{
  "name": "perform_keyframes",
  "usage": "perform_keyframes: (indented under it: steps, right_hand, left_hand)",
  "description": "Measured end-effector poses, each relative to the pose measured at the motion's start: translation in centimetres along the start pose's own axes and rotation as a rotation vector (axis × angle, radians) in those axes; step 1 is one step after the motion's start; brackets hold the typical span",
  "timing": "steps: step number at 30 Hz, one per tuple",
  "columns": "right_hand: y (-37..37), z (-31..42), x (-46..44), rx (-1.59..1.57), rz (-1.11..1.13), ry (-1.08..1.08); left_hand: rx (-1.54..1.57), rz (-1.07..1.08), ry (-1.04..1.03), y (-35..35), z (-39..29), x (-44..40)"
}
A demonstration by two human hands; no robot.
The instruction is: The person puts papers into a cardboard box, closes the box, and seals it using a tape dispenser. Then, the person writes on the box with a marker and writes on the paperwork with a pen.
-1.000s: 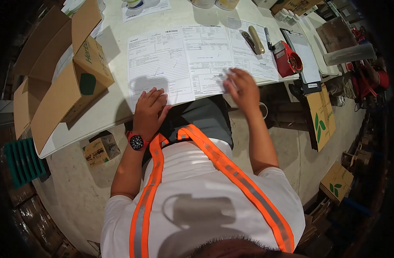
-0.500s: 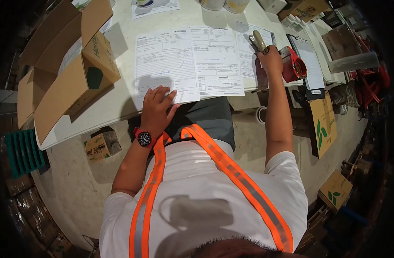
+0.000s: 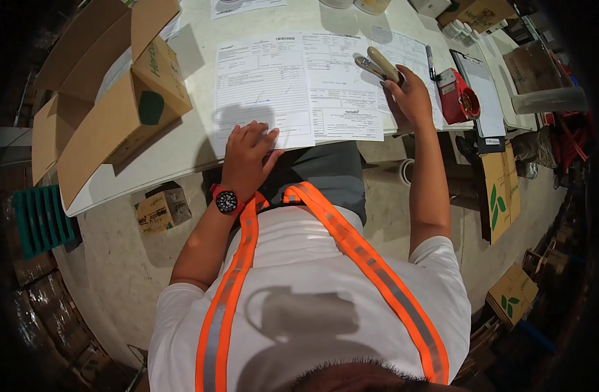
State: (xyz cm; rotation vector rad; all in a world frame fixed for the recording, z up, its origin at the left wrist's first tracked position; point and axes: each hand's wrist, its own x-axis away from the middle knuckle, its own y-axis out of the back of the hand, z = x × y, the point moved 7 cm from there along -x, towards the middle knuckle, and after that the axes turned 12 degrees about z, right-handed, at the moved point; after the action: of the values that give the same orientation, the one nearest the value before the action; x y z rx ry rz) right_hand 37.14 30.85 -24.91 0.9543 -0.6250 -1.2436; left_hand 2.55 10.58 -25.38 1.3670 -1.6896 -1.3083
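Observation:
My right hand [image 3: 412, 98] grips a beige stapler [image 3: 382, 63] by its rear end, over the right side of the printed papers. The stapler's jaws point up and left, parted. My left hand [image 3: 248, 155] lies with fingers spread on the lower edge of the left printed form [image 3: 263, 81]. Beside it, a second form [image 3: 342, 95] reaches under the stapler. Another sheet [image 3: 404, 49] lies farther right, partly hidden by my right hand. A pen [image 3: 431, 60] rests by that sheet's right edge, and a red tape dispenser [image 3: 449, 98] stands right of my right hand.
An open cardboard box [image 3: 126, 108] takes up the table's left end. Past the tape dispenser lies a clipboard [image 3: 485, 98] with paper. Several white bottles [image 3: 459, 29] and a clear tube [image 3: 551, 100] are at the right. Below the table, a small carton [image 3: 162, 210] sits on the floor.
My right hand has carried the stapler left, from the right-hand sheet to over the middle form's edge. My left hand stays on the left form. The whole view has shifted slightly.

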Motion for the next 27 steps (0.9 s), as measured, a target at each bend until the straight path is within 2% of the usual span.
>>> perform_keyframes:
  steps: [2,5,9,12,19,22,27]
  right_hand:
    - [0.5,1.1,0.9,-0.012,-0.112,0.07]
    - [0.4,3.0,3.3,-0.066,-0.135,0.095]
    - [-0.9,7.0,7.3,-0.311,-0.078,0.173]
    - [-1.3,9.1,9.7,-0.27,-0.056,0.239]
    - [-2.1,10.5,12.0,-0.304,-0.005,0.236]
    - [-2.2,11.2,12.3,-0.256,-0.044,0.319]
    - [-4.1,13.2,13.7,-0.317,0.075,0.384]
  left_hand:
    - [0.017,0.004,0.003,0.0,0.1,0.0]
    - [0.04,-0.002,-0.004,0.1,0.3,0.1]
    - [0.026,-0.039,-0.04,0.5,0.3,0.6]
    - [0.013,-0.047,-0.063,0.8,0.2,0.9]
    - [0.022,-0.047,-0.082,0.7,0.5,1.3]
    - [0.024,-0.068,-0.084,0.8,0.5,1.7]
    - [0.075,-0.097,-0.077,1.3,0.7,2.0]
